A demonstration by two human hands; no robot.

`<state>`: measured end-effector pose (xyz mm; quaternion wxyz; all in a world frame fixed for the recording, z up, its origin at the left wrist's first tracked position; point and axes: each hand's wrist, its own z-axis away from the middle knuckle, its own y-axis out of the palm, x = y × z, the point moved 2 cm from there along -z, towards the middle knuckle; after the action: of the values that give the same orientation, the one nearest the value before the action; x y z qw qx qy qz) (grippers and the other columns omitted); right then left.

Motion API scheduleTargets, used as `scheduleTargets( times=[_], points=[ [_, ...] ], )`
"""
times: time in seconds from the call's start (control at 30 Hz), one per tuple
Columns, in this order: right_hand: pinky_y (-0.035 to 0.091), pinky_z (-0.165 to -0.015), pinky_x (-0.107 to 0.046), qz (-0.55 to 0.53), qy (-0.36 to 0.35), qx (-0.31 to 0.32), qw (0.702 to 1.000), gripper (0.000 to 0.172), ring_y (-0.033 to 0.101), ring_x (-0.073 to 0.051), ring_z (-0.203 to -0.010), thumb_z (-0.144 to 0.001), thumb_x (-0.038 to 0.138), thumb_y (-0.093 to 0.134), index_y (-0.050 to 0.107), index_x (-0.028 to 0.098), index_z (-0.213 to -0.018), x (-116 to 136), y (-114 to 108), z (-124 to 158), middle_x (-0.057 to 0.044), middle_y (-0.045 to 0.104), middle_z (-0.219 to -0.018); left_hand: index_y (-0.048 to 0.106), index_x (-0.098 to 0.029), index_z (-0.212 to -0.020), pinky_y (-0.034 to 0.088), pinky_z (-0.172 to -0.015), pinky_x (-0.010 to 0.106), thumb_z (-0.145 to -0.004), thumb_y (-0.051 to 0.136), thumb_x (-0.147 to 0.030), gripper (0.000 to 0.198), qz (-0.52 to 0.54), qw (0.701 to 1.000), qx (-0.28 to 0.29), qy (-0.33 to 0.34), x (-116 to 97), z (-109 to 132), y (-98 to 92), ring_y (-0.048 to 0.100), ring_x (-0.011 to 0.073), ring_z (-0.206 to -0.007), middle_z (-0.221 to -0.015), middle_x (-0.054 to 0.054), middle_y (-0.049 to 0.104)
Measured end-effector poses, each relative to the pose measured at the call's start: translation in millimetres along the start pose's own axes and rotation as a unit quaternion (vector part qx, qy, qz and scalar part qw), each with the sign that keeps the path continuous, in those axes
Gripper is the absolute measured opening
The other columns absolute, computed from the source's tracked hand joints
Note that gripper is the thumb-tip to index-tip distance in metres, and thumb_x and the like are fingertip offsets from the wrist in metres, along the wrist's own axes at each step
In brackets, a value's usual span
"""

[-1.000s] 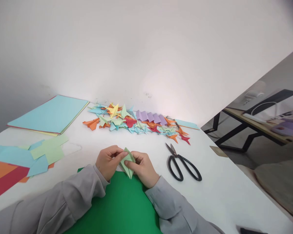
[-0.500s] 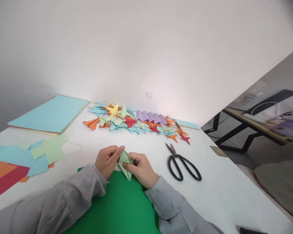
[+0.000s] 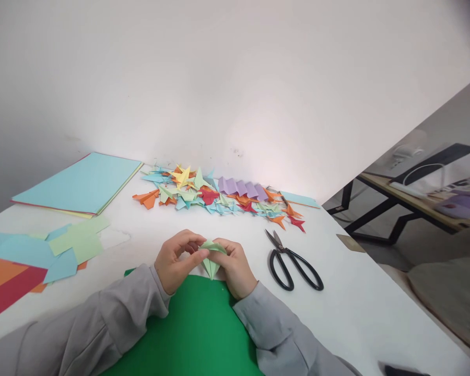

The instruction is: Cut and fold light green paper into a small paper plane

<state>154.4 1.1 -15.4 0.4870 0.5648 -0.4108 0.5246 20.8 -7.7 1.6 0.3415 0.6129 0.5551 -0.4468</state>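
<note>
A light green piece of folded paper [image 3: 210,267] is held between both hands, its pointed end toward me. My left hand [image 3: 179,259] pinches its left side with thumb and fingers. On the opposite side, my right hand [image 3: 237,266] grips the paper, partly covering it. Below the hands lies a green sheet [image 3: 196,324] at the table's near edge. To the right of my right hand rest black-handled scissors [image 3: 285,256], blades pointing away and partly spread.
Along the wall lies a pile of small folded paper planes [image 3: 209,196] with a pleated purple paper [image 3: 241,188]. A stack of large coloured sheets [image 3: 82,180] is at the back left. Loose cut paper pieces [image 3: 27,256] lie nearer on the left. Past the table's right edge stands another table [image 3: 411,201].
The folded paper has been turned and its upper part now spreads between both hands. My left hand has shifted right, and my right hand has moved slightly up and right.
</note>
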Motion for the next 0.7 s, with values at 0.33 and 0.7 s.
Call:
scheduleTargets(
  times=[0.33, 0.7],
  points=[
    [0.029, -0.043, -0.022, 0.001, -0.049, 0.068, 0.997, 0.033, 0.042, -0.009, -0.041, -0.075, 0.041, 0.050, 0.053, 0.015, -0.055, 1.9, -0.2, 3.3, 0.002, 0.047, -0.043, 0.060, -0.013, -0.072, 0.042, -0.057, 0.024, -0.069, 0.054, -0.018, 0.008, 0.003, 0.996, -0.056, -0.063, 2.5, -3.9, 0.6, 0.050, 0.0113, -0.062, -0.068, 0.002, 0.054],
    [0.028, -0.039, -0.020, -0.036, -0.033, 0.008, 0.999, 0.033, 0.040, -0.008, -0.036, -0.079, 0.036, 0.046, 0.055, 0.014, -0.056, 2.0, 1.5, -0.4, 0.002, 0.050, -0.041, 0.057, -0.012, -0.065, 0.044, -0.046, 0.023, -0.059, 0.060, -0.020, 0.011, 0.082, 0.974, -0.135, -0.163, 1.4, -9.0, -1.6, 0.050, 0.0089, -0.045, -0.054, -0.002, 0.056]
  ],
)
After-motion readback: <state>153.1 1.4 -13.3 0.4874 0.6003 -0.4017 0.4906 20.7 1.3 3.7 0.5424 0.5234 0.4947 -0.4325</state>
